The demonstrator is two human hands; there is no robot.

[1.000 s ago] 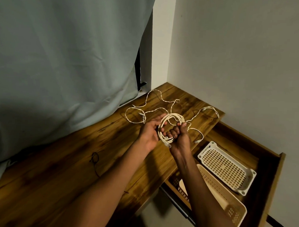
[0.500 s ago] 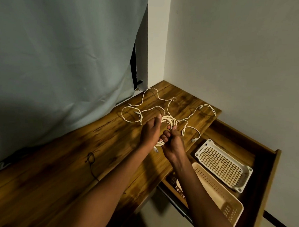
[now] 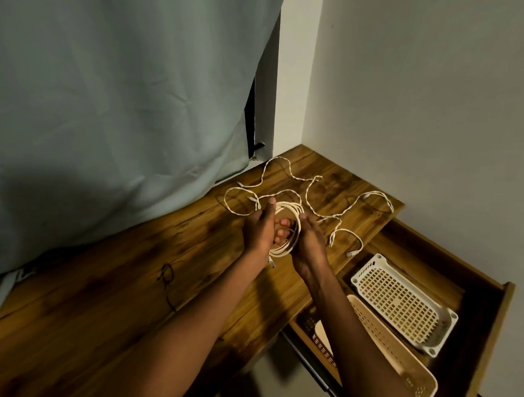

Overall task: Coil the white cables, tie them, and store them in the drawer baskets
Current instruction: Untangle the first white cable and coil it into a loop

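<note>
Grey-green curtain (image 3: 115,102), pale wall (image 3: 424,100), small dark wire (image 3: 167,279) on wooden desk (image 3: 84,310)

A single head-worn wide-angle view looks forward and steeply down from close above the counter (image 3: 107,281), facing the room corner at 12 o'clock, the open drawer (image 3: 490,313) at 4 o'clock.

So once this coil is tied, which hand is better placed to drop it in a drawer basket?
Probably the right hand. It grips the coil on the side nearer the open drawer, where the white basket sits. The left hand would have to cross over.
</note>
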